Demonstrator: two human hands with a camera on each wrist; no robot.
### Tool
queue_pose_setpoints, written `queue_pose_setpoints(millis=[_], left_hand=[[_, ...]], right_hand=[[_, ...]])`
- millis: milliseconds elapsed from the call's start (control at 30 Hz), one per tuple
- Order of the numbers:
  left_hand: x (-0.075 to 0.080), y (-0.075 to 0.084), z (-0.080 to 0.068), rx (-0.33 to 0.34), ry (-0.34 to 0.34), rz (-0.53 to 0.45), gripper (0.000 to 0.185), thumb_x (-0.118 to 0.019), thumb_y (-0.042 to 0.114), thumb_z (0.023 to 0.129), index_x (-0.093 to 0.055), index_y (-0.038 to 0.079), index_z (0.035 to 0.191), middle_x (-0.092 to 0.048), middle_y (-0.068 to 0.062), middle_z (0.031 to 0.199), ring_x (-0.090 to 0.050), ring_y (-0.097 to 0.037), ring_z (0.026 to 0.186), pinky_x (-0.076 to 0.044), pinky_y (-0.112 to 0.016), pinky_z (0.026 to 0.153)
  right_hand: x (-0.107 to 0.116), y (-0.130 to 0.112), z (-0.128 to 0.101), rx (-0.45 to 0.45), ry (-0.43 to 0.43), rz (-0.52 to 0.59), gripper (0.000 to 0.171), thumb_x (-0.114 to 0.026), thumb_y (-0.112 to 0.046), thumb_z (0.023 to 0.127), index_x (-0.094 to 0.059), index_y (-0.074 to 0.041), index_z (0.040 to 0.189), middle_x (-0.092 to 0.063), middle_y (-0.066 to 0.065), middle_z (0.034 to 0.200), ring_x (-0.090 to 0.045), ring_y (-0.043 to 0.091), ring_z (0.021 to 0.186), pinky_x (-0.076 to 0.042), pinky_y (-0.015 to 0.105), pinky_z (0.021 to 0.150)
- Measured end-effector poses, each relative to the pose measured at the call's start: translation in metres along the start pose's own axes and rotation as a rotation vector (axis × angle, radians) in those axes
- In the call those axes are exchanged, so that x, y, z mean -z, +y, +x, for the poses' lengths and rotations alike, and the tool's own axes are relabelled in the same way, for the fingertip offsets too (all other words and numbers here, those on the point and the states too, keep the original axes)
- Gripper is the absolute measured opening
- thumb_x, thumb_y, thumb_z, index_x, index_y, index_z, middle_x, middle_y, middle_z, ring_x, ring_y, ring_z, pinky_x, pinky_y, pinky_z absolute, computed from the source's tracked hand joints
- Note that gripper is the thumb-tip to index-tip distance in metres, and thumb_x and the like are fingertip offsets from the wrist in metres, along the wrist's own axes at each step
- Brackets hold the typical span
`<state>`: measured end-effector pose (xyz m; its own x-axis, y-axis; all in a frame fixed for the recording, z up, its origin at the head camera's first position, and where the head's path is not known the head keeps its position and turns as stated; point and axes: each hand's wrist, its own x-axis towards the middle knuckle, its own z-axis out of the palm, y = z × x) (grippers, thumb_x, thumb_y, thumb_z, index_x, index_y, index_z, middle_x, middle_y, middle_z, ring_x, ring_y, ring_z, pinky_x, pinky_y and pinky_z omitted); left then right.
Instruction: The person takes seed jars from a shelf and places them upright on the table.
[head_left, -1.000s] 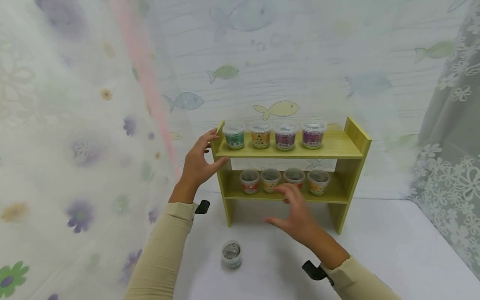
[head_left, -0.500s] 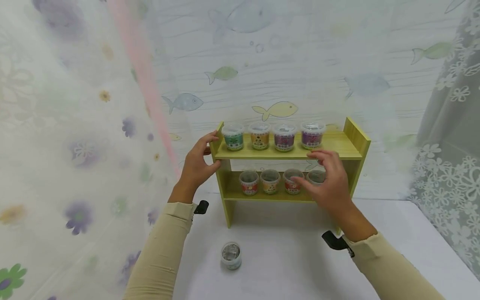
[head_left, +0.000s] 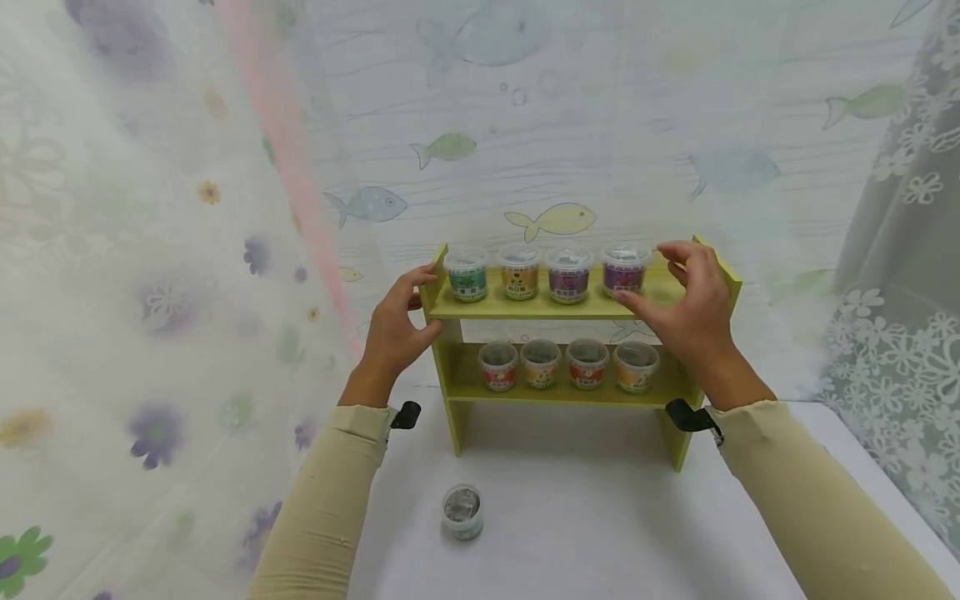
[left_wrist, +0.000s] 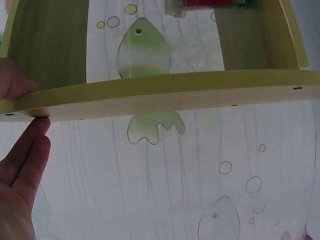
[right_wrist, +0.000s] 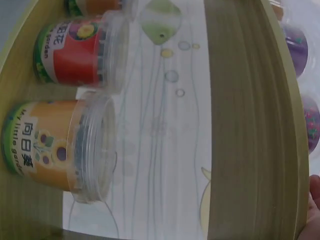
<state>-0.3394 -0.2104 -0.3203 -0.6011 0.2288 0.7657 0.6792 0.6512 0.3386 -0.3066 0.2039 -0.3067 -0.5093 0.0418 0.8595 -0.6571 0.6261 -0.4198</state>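
A two-tier yellow-green wooden shelf [head_left: 577,308] stands against the fish-patterned backdrop. My left hand [head_left: 397,325] holds its left side panel at upper-board height; in the left wrist view, the thumb [left_wrist: 17,82] and fingers [left_wrist: 32,160] lie on opposite faces of the panel. My right hand [head_left: 693,300] is at the upper board's right part, thumb and fingers spread apart. Its thumb tip overlaps the rightmost purple-label plastic cup [head_left: 625,271]. Left of that cup stand another purple-label cup [head_left: 569,277], an orange-label cup [head_left: 520,273] and a green-label cup [head_left: 467,275], all with clear lids.
On the lower board sit red-label cups [head_left: 587,367] and orange-label cups [head_left: 636,368], some marked with flowers in the right wrist view. One more cup [head_left: 462,512] stands alone on the white table [head_left: 555,533]. A lace curtain [head_left: 900,358] hangs at the right.
My right hand has moved right and up, from in front of the lower cups to the upper board beside the purple-label cup. The left hand stays on the shelf's side panel.
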Motion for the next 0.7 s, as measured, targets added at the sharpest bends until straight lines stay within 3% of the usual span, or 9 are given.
queue_pose_setpoints(millis=[333,700], left_hand=[[-0.005,0.003,-0.003,0.012,0.05,0.028,0.062,-0.075,0.001,0.085,-0.053,0.014,0.142,-0.05,0.012,0.156,-0.074,-0.025,0.109,-0.06,-0.039,0.094],[-0.008,0.004,-0.003,0.017,0.072,0.042,0.062,-0.075,0.003,0.086,-0.053,0.015,0.143,-0.05,0.013,0.156,-0.074,-0.024,0.108,-0.06,-0.038,0.094]], right_hand=[[-0.002,0.005,0.006,-0.098,-0.045,0.01,0.08,-0.093,-0.021,0.077,-0.048,0.001,0.14,-0.048,0.02,0.141,-0.048,0.033,0.132,-0.045,0.053,0.113],[0.003,-0.001,0.019,-0.318,-0.217,0.006,0.098,-0.083,-0.053,0.082,-0.037,-0.005,0.154,-0.039,0.016,0.154,-0.041,0.034,0.142,-0.043,0.055,0.114]])
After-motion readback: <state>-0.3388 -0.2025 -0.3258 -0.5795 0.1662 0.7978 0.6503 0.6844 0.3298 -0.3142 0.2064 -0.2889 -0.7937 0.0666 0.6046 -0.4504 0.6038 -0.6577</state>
